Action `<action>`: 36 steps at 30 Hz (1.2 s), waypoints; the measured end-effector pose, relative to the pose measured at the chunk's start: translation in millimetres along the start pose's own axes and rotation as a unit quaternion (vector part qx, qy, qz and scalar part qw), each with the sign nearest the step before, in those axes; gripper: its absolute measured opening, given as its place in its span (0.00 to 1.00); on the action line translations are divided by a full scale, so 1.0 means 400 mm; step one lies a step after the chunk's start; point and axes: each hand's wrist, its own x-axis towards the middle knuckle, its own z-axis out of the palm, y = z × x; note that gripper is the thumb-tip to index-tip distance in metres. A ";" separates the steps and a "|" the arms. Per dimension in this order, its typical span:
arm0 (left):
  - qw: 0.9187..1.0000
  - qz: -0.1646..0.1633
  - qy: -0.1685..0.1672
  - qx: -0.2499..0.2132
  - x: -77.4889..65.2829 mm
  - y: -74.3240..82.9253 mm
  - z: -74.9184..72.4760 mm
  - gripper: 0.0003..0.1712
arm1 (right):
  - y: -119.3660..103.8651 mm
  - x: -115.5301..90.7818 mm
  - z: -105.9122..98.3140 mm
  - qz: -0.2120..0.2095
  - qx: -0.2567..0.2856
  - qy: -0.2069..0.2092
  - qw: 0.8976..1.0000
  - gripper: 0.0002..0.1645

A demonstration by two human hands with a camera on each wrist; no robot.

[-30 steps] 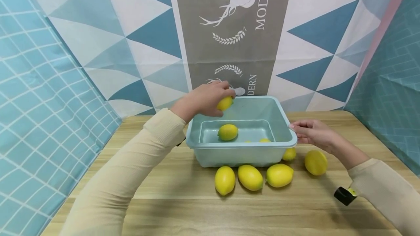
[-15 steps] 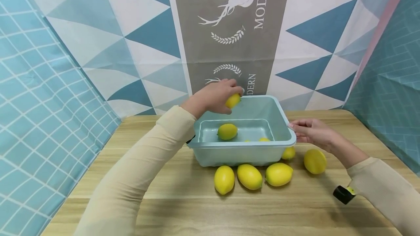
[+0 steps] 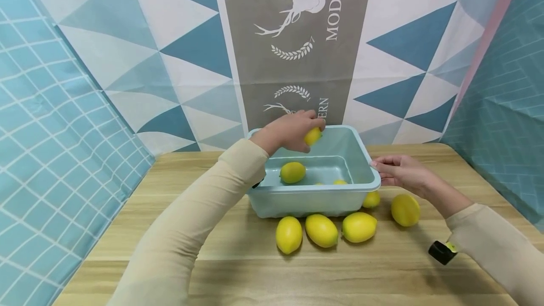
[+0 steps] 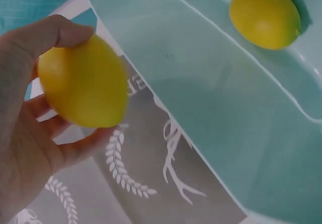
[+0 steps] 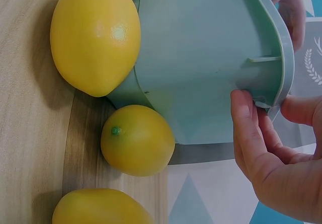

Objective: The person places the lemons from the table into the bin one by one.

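Note:
My left hand [image 3: 296,131] holds a yellow lemon [image 4: 84,80] between thumb and fingers, above the back part of a pale green-blue plastic bin [image 3: 314,199]. Inside that bin lies another lemon [image 3: 292,172], and the tops of two more barely show behind the front wall. At the bin's right side, my right hand [image 3: 401,172] pinches the rim, thumb on top and fingers curled under the lip, as the right wrist view shows [image 5: 271,143].
In front of the bin, three lemons lie on the wooden table [image 3: 238,273], one being the leftmost lemon [image 3: 289,235]. Two more sit by its right side, including the outer lemon [image 3: 405,210]. A patterned cloth backdrop [image 3: 191,60] stands close behind.
My left hand, with its lemon, has moved to the right over the bin. The right hand keeps its place on the rim. The view has shifted slightly.

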 end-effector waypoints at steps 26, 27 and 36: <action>0.995 0.005 -0.095 -0.027 0.004 0.026 0.017 0.29 | -0.005 -0.002 0.004 -0.008 0.002 0.003 1.000 0.34; 0.995 0.006 -0.095 -0.028 0.003 0.027 0.016 0.29 | -0.006 -0.003 0.004 -0.008 0.002 0.003 1.000 0.34; 0.997 0.021 -0.077 0.006 0.003 0.037 -0.006 0.28 | -0.004 -0.002 0.002 -0.006 0.004 0.003 1.000 0.34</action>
